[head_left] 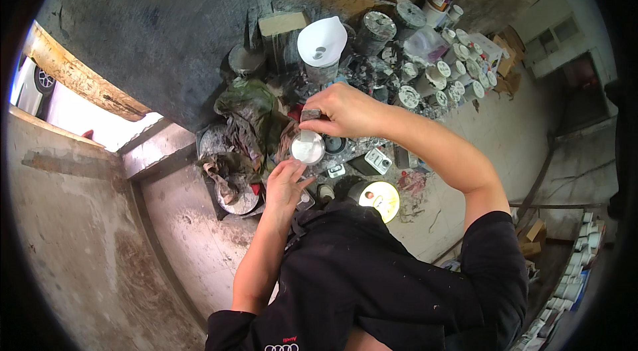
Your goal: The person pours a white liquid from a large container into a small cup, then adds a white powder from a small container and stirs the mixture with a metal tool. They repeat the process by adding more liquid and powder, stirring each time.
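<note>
A small round cup (pixel 310 150) of white paste or liquid stands in front of me on the cluttered worktop. My right hand (pixel 339 112) is closed round a flat grey scraper (pixel 310 114), held by its upper end. The scraper's lower part reaches over the cup, and I cannot make out where its tip ends. My left hand (pixel 284 183) is at the cup's near side, fingers stretched out and fingertips at its rim, thumb apart. Just right of the cup lies a dark round lid or tin (pixel 334 145). A crumpled, stained cloth (pixel 249 122) lies to the left.
A white funnel-shaped paper cone (pixel 322 40) sits on a can behind the cup. Paint-smeared cans (pixel 377 27) and many white-lidded pots (pixel 438 75) crowd the back right. A white device (pixel 379 160) and a bright yellow-white round lid (pixel 380 201) lie nearer me. An opening on the left shows a car (pixel 32 85).
</note>
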Available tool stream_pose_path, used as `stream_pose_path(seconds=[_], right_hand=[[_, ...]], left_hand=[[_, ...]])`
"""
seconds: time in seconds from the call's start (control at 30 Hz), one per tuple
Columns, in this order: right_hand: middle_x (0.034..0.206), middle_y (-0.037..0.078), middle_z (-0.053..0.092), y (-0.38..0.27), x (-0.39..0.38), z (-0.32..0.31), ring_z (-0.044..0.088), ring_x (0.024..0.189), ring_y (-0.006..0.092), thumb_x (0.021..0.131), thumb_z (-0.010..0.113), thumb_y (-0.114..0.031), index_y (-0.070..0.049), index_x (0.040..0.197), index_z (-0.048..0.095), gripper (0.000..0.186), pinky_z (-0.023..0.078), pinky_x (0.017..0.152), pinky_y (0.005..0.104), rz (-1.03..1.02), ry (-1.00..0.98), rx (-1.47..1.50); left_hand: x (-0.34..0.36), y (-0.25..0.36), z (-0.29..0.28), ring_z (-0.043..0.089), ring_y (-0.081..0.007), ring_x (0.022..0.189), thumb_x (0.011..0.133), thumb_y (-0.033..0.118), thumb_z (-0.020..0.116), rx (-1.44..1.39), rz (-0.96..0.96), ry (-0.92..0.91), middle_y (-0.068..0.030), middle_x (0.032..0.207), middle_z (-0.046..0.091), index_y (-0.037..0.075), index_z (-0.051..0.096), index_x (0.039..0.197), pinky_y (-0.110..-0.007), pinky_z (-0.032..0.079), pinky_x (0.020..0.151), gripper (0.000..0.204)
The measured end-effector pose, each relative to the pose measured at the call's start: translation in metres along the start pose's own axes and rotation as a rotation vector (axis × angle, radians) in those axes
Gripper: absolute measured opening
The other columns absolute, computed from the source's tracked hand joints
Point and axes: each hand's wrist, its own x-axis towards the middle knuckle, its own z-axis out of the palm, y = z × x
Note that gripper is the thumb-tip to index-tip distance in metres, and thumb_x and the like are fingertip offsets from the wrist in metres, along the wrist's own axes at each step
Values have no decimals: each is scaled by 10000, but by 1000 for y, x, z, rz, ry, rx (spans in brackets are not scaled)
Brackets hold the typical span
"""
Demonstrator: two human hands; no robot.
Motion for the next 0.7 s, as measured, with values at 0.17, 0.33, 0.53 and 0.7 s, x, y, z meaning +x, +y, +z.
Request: stream_pose_path(seconds=[0.17, 0.33, 0.53, 0.7], right_hand=[[753, 208, 673, -3, -8, 5, 648, 725, 443, 933, 742, -268, -7, 812, 676, 295, 505, 627, 489, 21, -35, 32], [758, 188, 676, -2, -8, 7, 659, 726, 428, 929, 760, -256, -5, 849, 691, 272, 519, 631, 469, -54, -1, 21], [753, 188, 688, 0, -13, 1, 663, 713, 420, 928, 756, -290, -9, 823, 691, 307, 523, 640, 488, -9, 7, -19], [748, 183, 683, -3, -17, 7, 660, 723, 420, 937, 746, -294, -30, 834, 706, 286, 520, 638, 487, -6, -24, 41]], left_hand=[[0, -1, 3, 674, -265, 1134, 981, 89, 693, -32, -6, 6, -66, 1135, 698, 79, 670, 1050, -645, 536, 968, 74], [1, -8, -2, 644, -308, 1171, 976, 94, 698, -22, -38, -8, -77, 1142, 688, 74, 670, 1047, -683, 508, 988, 79], [4, -10, -5, 594, -389, 1255, 965, 105, 709, -9, -16, -12, -104, 1182, 678, 61, 675, 1044, -763, 454, 1038, 96], [5, -17, -6, 600, -385, 1255, 967, 108, 704, 3, -31, -14, -110, 1180, 685, 59, 672, 1041, -759, 460, 1034, 95]])
